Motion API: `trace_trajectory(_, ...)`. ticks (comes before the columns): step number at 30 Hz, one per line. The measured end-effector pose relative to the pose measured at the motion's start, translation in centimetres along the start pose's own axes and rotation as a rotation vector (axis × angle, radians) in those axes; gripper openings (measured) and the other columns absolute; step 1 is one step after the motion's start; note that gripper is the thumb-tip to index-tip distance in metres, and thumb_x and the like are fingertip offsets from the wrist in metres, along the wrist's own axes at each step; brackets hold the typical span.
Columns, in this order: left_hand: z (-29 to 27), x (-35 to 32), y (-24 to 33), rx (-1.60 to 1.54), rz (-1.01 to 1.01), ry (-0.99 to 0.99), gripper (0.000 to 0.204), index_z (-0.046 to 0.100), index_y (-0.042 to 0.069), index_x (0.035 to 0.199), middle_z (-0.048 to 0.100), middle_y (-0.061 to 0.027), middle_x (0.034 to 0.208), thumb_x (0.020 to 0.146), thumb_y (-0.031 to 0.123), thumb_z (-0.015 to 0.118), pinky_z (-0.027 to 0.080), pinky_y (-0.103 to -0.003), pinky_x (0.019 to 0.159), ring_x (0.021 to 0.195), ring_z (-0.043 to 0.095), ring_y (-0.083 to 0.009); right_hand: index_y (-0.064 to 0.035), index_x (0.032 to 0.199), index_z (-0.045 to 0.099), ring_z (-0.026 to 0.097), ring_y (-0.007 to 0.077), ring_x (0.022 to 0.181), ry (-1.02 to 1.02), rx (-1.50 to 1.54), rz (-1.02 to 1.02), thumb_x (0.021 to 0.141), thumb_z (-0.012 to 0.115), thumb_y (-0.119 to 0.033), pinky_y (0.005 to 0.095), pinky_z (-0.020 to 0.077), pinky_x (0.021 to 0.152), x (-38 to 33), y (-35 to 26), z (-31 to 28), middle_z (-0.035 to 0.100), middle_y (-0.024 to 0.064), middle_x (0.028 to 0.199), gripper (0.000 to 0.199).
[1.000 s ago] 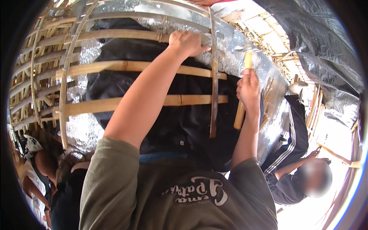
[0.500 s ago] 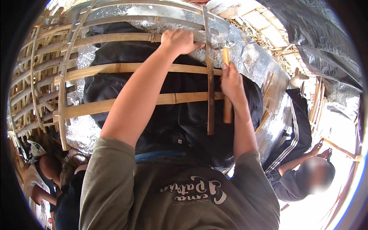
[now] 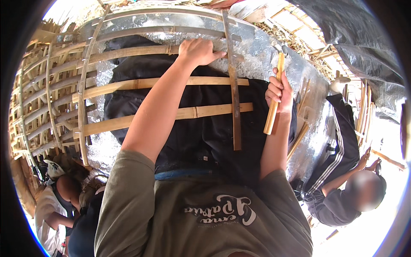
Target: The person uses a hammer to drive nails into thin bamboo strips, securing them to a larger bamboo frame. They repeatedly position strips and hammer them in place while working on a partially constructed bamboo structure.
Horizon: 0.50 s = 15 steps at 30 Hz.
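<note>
A bamboo frame of several long slats lies across my lap. My left hand (image 3: 196, 52) is closed over one bamboo slat (image 3: 128, 53), its thumb pointing toward the dark crosspiece (image 3: 233, 92) that runs over the slat ends. My right hand (image 3: 281, 92) grips a hammer (image 3: 271, 115) by its yellowish wooden handle. The metal head is up, to the right of the crosspiece and apart from it. Another crosspiece (image 3: 84, 98) joins the slats at the left. Whether a nail is under my left fingers cannot be made out.
Shiny silver sheeting (image 3: 171, 35) covers the ground beneath the frame. Woven bamboo panels (image 3: 38, 94) stand at the left. People sit at lower left and at right, one in striped dark trousers (image 3: 340, 141). Dark plastic sheeting (image 3: 364, 47) hangs at upper right.
My right hand has swung the hammer right and away from the crosspiece, tilting its handle. My left hand keeps its hold on the slat. The whole view has shifted slightly.
</note>
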<state>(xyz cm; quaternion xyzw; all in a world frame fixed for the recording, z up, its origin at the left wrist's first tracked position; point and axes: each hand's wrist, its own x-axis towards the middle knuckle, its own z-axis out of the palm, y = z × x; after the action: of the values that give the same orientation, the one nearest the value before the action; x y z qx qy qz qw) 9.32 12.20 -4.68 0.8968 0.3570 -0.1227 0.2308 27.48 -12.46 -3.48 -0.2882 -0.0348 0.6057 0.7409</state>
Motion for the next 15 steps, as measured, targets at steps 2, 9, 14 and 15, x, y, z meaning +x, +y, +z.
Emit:
trace_trajectory(2,-0.3,-0.1,0.0,0.04,0.021,0.008,0.078,0.074,0.003,0.092,0.074,-0.0171,0.092,0.088,0.077,0.05,0.054,-0.052,0.09,0.098,0.071,-0.0362,-0.0085,0.117,0.049,0.028,0.0021,0.045,-0.091,0.05,-0.024,0.107,0.047,-0.031,0.0171,0.0292,0.035,-0.2,0.0,-0.3,0.032,-0.0063,0.066,0.024)
trace_trajectory(9,-1.8,-0.6,1.0,0.027,0.074,0.014,0.082,0.072,0.003,0.083,0.072,-0.0185,0.084,0.086,0.081,0.048,0.054,-0.051,0.084,0.09,0.071,-0.0347,-0.0016,0.123,0.048,0.032,0.0047,0.045,-0.332,0.386,-0.123,0.11,0.041,-0.027,0.0201,0.035,0.037,-0.2,-0.8,-1.5,0.038,-0.0028,0.069,0.029)
trace_trajectory(14,-1.8,-1.2,1.2,0.011,0.11,-0.017,0.083,0.068,0.004,0.069,0.066,-0.0166,0.066,0.086,0.083,0.047,0.054,-0.048,0.075,0.073,0.069,-0.0308,-0.0002,0.125,0.047,0.034,0.0047,0.045,-0.426,0.436,-0.183,0.11,0.04,-0.026,0.0195,0.0354,0.036,-0.9,-1.3,-1.6,0.038,-0.0022,0.068,0.031)
trace_trajectory(15,-1.8,-1.8,1.4,0.008,0.11,-0.022,0.084,0.068,0.003,0.07,0.067,-0.0172,0.067,0.085,0.083,0.048,0.054,-0.049,0.075,0.074,0.07,-0.0316,-0.0003,0.125,0.047,0.033,0.0045,0.045,-0.421,0.427,-0.185,0.11,0.04,-0.026,0.0193,0.0351,0.036,-1.1,-1.4,-1.6,0.038,-0.0023,0.068,0.031)
